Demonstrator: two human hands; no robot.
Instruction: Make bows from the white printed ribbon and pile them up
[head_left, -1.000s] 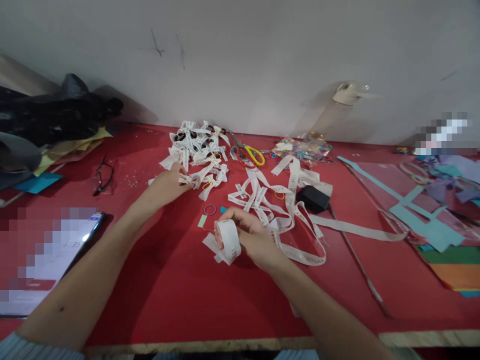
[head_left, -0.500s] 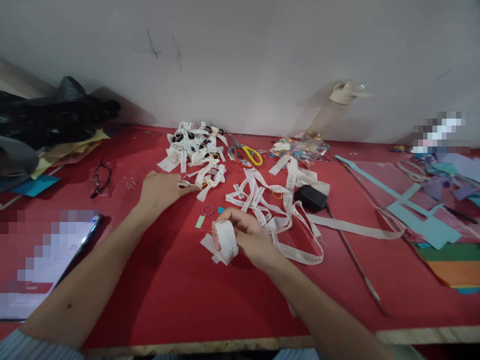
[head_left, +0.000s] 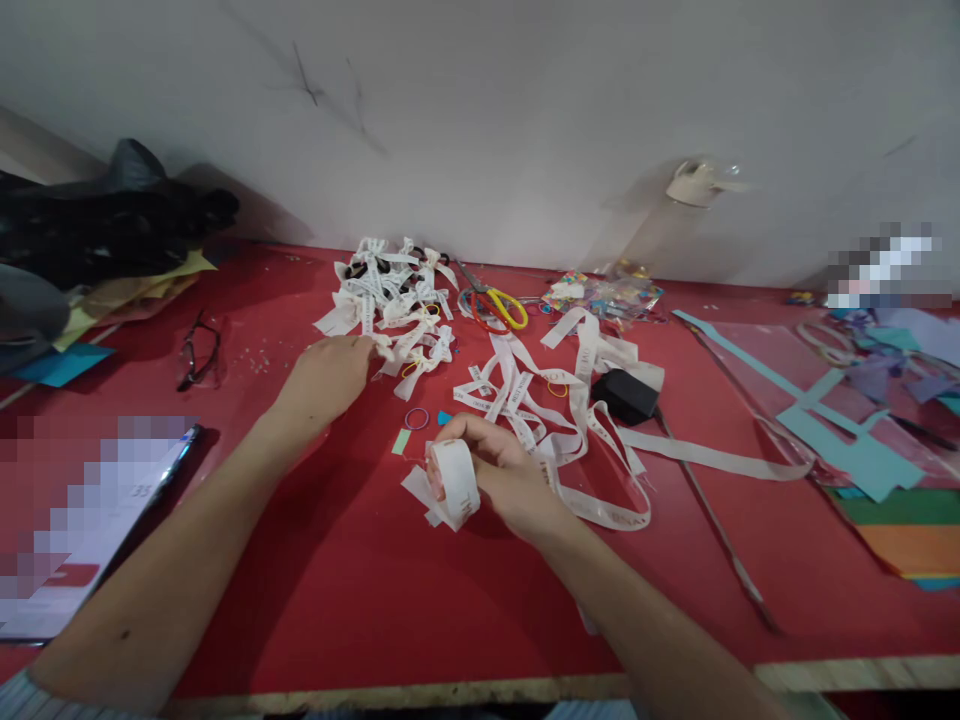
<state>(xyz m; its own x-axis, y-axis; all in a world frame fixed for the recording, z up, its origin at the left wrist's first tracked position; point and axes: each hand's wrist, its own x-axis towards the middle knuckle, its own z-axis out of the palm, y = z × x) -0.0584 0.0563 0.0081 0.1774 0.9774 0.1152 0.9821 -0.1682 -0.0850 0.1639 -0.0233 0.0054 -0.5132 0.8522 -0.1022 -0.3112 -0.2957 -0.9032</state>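
Observation:
My left hand (head_left: 326,378) reaches to the near left edge of a pile of white printed ribbon bows (head_left: 405,290), some with black hair ties. Its fingers are pinched together at a small white ribbon bow (head_left: 384,347), and the fingertips are partly hidden. Over the middle of the table, my right hand (head_left: 499,465) is closed around a looped piece of white printed ribbon (head_left: 456,482), whose ends hang down at the left. Close by lie a purple hair elastic (head_left: 416,419) and a pale green scrap (head_left: 401,441). Long loose ribbon (head_left: 577,400) tangles beyond the right hand.
Scissors (head_left: 499,308) with red and yellow handles lie behind the loose ribbon. A black box-shaped object (head_left: 624,396) sits right of it, near a thin rod (head_left: 716,530). Glasses (head_left: 199,352) and a phone (head_left: 142,530) are at left; coloured sheets (head_left: 892,530) lie at right.
My left hand has shifted slightly up and left along the edge of the bow pile, and its fingers have drawn in. My right hand holds the ribbon loop in nearly the same place.

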